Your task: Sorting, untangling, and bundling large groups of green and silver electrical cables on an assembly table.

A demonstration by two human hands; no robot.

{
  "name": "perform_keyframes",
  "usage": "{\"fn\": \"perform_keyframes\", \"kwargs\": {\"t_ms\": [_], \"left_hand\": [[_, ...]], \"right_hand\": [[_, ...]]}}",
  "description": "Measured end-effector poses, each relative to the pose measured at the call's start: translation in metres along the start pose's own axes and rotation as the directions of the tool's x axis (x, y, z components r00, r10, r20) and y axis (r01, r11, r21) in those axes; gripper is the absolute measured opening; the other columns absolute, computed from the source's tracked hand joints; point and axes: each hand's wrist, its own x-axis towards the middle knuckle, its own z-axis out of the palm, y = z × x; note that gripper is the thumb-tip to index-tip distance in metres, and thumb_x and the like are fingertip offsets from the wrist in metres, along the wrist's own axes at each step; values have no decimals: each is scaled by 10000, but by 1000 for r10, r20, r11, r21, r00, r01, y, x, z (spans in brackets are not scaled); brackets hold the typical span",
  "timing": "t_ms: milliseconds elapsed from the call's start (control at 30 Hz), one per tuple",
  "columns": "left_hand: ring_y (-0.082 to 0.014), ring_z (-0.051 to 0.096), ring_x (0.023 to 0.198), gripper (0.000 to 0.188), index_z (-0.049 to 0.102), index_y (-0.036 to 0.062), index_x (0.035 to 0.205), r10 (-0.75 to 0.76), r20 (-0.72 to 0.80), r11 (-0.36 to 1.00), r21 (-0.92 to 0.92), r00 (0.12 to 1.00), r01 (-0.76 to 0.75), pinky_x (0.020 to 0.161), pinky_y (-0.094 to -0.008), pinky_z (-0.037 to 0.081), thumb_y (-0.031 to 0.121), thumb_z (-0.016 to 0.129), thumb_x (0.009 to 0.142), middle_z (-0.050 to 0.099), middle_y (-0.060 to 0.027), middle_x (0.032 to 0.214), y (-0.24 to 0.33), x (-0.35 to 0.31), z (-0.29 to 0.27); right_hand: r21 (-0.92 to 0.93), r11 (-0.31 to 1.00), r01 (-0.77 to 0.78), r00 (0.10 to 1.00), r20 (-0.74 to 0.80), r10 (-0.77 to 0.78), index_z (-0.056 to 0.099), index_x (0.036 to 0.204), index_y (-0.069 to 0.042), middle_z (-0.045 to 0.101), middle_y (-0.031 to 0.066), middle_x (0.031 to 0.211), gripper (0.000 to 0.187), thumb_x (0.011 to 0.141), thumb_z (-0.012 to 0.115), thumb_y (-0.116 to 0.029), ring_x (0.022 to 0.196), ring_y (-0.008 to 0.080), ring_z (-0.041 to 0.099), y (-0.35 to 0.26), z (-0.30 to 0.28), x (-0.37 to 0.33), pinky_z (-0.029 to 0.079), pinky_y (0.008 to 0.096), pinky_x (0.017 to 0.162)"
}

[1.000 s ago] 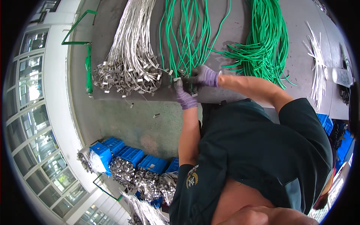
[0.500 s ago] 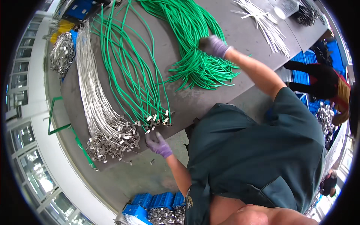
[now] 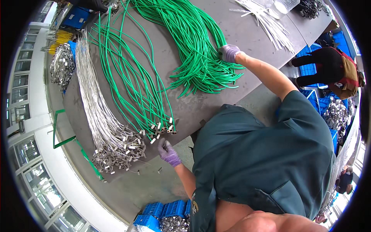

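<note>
My right hand (image 3: 229,53), in a purple glove with darkened fingertips, is at the right side of a thick bundle of green cables (image 3: 193,42), its fingers curled round some strands. The loose cut ends fan out below it toward the table's near edge. My left hand (image 3: 169,152), gloved alike, hangs just off that edge with thumb and forefinger apart and nothing seen between them. Close to its fingertips lie small metal connectors (image 3: 158,129) on the ends of a looser set of green cables (image 3: 133,77).
Left of these, a long bundle of silvery cables (image 3: 91,85) ends in heaped connectors (image 3: 116,154). White strips (image 3: 266,25) lie at the far right on the grey table (image 3: 247,38). Blue crates (image 3: 172,208) stand below; another person (image 3: 328,69) bends at the right.
My right hand has shifted slightly right and down to the bundle's edge and is less blurred. My left hand has drawn a little away from the connectors, its fingers more bent.
</note>
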Motion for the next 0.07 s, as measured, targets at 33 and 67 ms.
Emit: {"fn": "perform_keyframes", "kwargs": {"t_ms": [33,67], "left_hand": [[-172,543,907,292,547,-25,1080,-3,12,1000,10,1000,3,797,-291,440,104,605,824,579,-109,1041,0,0,1],[-171,546,912,290,548,-19,1086,-8,24,1000,20,1000,7,799,-285,439,107,602,830,581,-111,1051,0,-2,1]], "right_hand": [[50,998,33,999,9,-33,644,864,-83,630,165,848,276,714,634,-315,821,331,611,3,1,3,479,395,727],[100,993,65,998,18,-67,642,874,-79,630,167,840,285,709,642,-313,824,322,615,10,2,6,479,387,731]]}}
